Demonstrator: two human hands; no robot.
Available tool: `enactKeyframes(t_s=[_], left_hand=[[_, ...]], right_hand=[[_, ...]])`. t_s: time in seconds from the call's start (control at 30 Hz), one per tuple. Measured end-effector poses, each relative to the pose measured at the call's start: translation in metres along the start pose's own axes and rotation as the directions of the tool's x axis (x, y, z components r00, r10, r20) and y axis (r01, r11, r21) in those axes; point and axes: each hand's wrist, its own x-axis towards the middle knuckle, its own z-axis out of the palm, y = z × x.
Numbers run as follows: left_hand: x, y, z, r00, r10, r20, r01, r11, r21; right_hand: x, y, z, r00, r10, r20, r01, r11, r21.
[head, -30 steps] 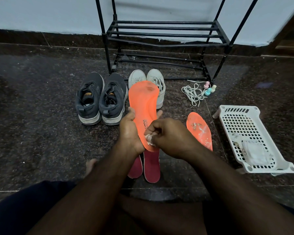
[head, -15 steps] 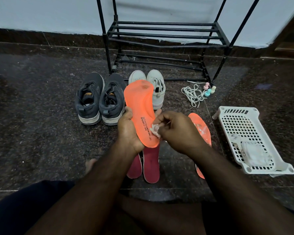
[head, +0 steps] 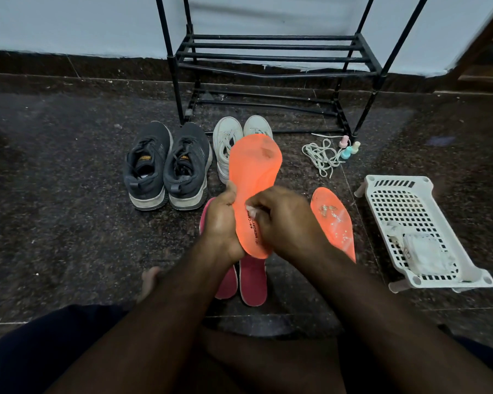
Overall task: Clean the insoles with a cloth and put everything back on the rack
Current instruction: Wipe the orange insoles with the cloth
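Smudged orange insole (head: pixel 254 177), black lettering

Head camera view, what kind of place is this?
Probably a home's shoe-storage corner: a black shoe rack against the wall, grey sneakers on the stone floor, and a white basket.

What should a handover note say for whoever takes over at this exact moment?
Left hand grips the orange insole by its heel end, held upright over the floor.
Right hand pinches a small white cloth against that insole, mid-wipe.
Second orange insole lies on the floor to the right, specks on it. Two pink insoles lie under the hands.
Grey shoes, white shoes and laces sit on the floor; the rack holds nothing visible.
Left: finish wiping, clean the remaining insoles, return everything to the rack.
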Motion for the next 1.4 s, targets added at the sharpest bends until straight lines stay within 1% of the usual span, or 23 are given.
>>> enactKeyframes(t_s=[0.07, 0.13, 0.17, 0.2, 0.27, 0.33, 0.4, 0.5, 0.57, 0.6, 0.63, 0.7, 0.73, 0.8, 0.87, 0.93, 0.97, 1.03, 1.1, 1.17, 1.27, 1.33, 1.4], left_hand=[[0.001, -0.001, 0.001, 1.000, 0.008, -0.024, -0.007, 0.999, 0.045], [0.001, -0.003, 0.003, 0.999, 0.012, -0.047, -0.009, 0.998, 0.062], [0.001, -0.003, 0.003, 0.999, 0.007, -0.045, -0.005, 0.999, 0.049], [0.000, -0.002, 0.002, 0.999, -0.006, -0.035, 0.007, 0.999, 0.040], [0.000, -0.003, 0.000, 1.000, -0.028, -0.003, 0.028, 1.000, 0.005], [0.000, -0.003, -0.002, 0.999, -0.037, 0.011, 0.037, 0.999, -0.017], [0.001, -0.004, -0.001, 0.999, -0.044, 0.024, 0.044, 0.999, -0.006], [-0.001, -0.004, 0.003, 1.000, -0.029, 0.010, 0.028, 0.998, 0.051], [-0.001, -0.004, 0.003, 1.000, -0.023, 0.015, 0.022, 0.999, 0.036], [-0.001, -0.003, 0.003, 0.999, -0.030, 0.029, 0.029, 0.999, 0.023], [-0.001, -0.004, 0.003, 0.998, -0.038, 0.043, 0.037, 0.999, 0.021], [0.001, -0.005, 0.001, 0.998, -0.048, 0.049, 0.047, 0.999, 0.023], [0.000, -0.006, 0.001, 0.998, -0.052, 0.046, 0.051, 0.998, 0.026], [0.000, -0.010, 0.001, 0.996, -0.073, 0.056, 0.071, 0.997, 0.025], [0.002, -0.010, 0.000, 0.994, -0.093, 0.061, 0.092, 0.996, 0.021], [0.002, -0.008, -0.001, 0.994, -0.098, 0.042, 0.098, 0.995, 0.007], [0.002, -0.007, -0.001, 0.995, -0.095, 0.036, 0.095, 0.995, 0.001], [0.004, -0.009, -0.001, 0.995, -0.085, 0.050, 0.084, 0.996, 0.016], [0.004, -0.013, -0.001, 0.994, -0.093, 0.059, 0.092, 0.995, 0.032], [0.004, -0.015, -0.002, 0.990, -0.112, 0.088, 0.111, 0.994, 0.013], [0.004, -0.012, -0.005, 0.983, -0.126, 0.130, 0.129, 0.992, -0.012], [0.004, -0.012, -0.005, 0.986, -0.107, 0.132, 0.108, 0.994, -0.001], [0.004, -0.012, -0.004, 0.983, -0.097, 0.157, 0.098, 0.995, 0.001]], right_hand=[[-0.001, -0.004, -0.004, 0.991, 0.019, 0.132, -0.016, 1.000, -0.022], [0.000, -0.003, -0.012, 0.974, 0.058, 0.219, -0.071, 0.996, 0.053], [0.001, -0.001, -0.015, 0.975, 0.082, 0.205, -0.106, 0.988, 0.112], [0.001, 0.001, -0.017, 0.984, 0.104, 0.143, -0.125, 0.981, 0.146], [0.004, 0.006, -0.016, 0.995, 0.096, -0.040, -0.091, 0.991, 0.099], [0.005, 0.007, -0.011, 0.992, 0.068, -0.105, -0.063, 0.997, 0.044], [0.005, 0.004, -0.008, 0.998, 0.048, -0.046, -0.046, 0.998, 0.044], [0.002, 0.002, -0.011, 0.992, 0.023, 0.126, -0.031, 0.998, 0.062], [0.002, 0.004, -0.015, 0.982, 0.052, 0.183, -0.077, 0.988, 0.137], [0.003, 0.006, -0.017, 0.985, 0.085, 0.152, -0.114, 0.975, 0.192], [0.004, 0.009, -0.019, 0.991, 0.112, 0.067, -0.124, 0.967, 0.224], [0.008, 0.014, -0.018, 0.986, 0.118, -0.120, -0.094, 0.977, 0.190], [0.010, 0.013, -0.016, 0.981, 0.108, -0.159, -0.082, 0.983, 0.164], [0.009, 0.010, -0.011, 0.988, 0.076, -0.131, -0.059, 0.990, 0.129], [0.005, 0.005, -0.004, 0.998, 0.045, -0.036, -0.040, 0.990, 0.133], [0.003, 0.003, -0.005, 0.997, 0.057, 0.060, -0.068, 0.979, 0.193], [0.004, 0.003, -0.008, 0.994, 0.082, 0.073, -0.098, 0.961, 0.257], [0.008, 0.007, -0.015, 0.990, 0.135, -0.045, -0.112, 0.936, 0.335], [0.011, 0.010, -0.018, 0.976, 0.144, -0.161, -0.089, 0.947, 0.308], [0.009, 0.007, -0.013, 0.985, 0.112, -0.133, -0.073, 0.960, 0.269], [0.004, 0.003, -0.006, 0.997, 0.074, 0.021, -0.077, 0.970, 0.229], [0.003, 0.003, -0.009, 0.994, 0.074, 0.086, -0.096, 0.954, 0.285], [0.005, 0.005, -0.017, 0.994, 0.109, 0.012, -0.107, 0.928, 0.358]])
